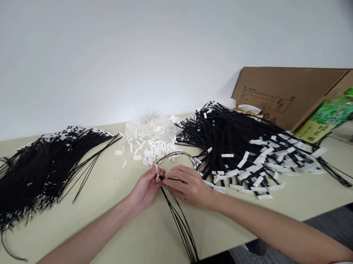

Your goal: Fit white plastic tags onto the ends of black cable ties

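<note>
Above the middle of the table, my left hand [146, 188] pinches a small white plastic piece [157, 173] between thumb and fingers. Close against it on the right, my right hand [188, 186] has its fingers closed on thin black cables [176, 215]. Their ends meet at the white piece; whether a cable end sits inside it is too small to tell. The cables loop behind my right hand and also hang down over the table's front edge. Just beyond my hands lie several loose white plastic pieces [155, 150].
A clear plastic bag [150, 126] of white pieces lies by the wall. Black cables [44, 168] are heaped at left, and a pile of white-tagged cables [224, 131] at right. Behind that pile lean a cardboard box [281, 89] and a green package [328, 116].
</note>
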